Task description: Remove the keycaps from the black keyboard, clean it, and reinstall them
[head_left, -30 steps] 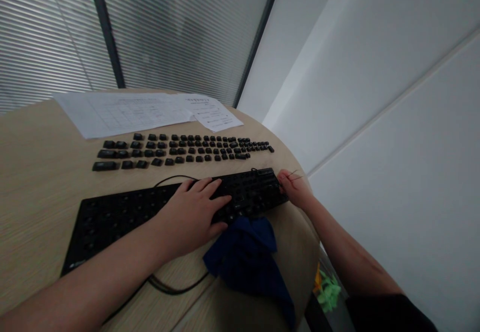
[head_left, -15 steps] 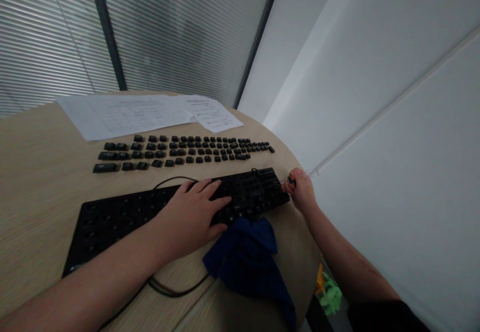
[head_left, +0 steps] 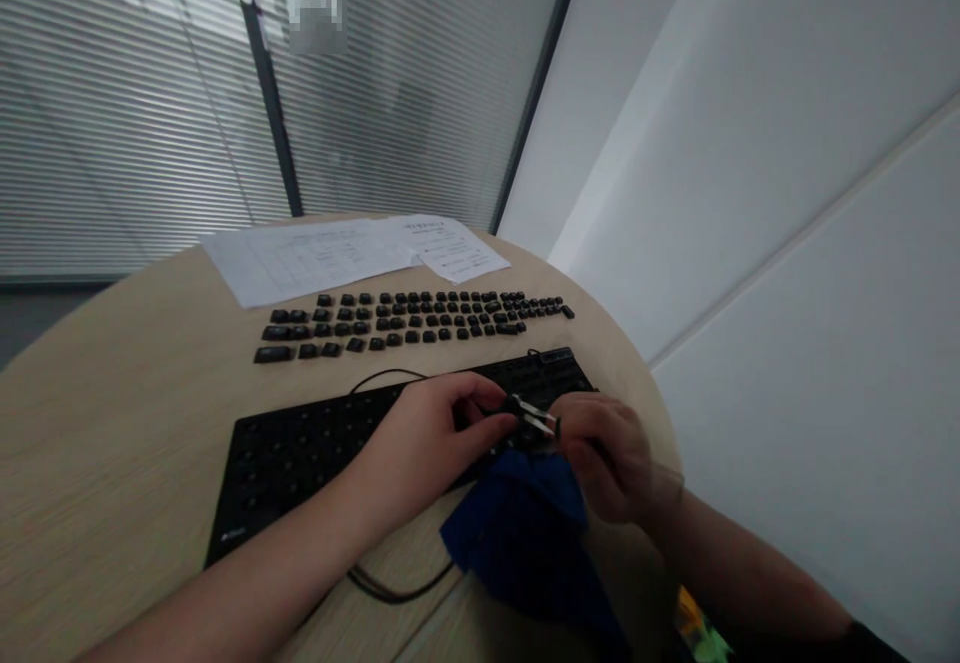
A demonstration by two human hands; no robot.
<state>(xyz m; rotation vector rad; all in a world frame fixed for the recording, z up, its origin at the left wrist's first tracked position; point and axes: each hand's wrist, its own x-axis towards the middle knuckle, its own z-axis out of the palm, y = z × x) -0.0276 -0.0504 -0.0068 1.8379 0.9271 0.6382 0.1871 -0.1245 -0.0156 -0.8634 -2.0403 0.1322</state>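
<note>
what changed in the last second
The right hand moved in from the right end of the keyboard to meet the left hand, which curled its fingers; both now pinch a small tool above the blue cloth. The keyboard, loose keycaps and papers stayed put.

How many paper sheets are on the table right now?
2. A large sheet lies beyond the loose keycaps; a smaller sheet overlaps its right end. Others may be hidden underneath.

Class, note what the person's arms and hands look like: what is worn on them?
The left hand and right hand are bare: no gloves, rings or watch visible. Both forearms are uncovered; a dark sleeve shows only high on the right arm.
</note>
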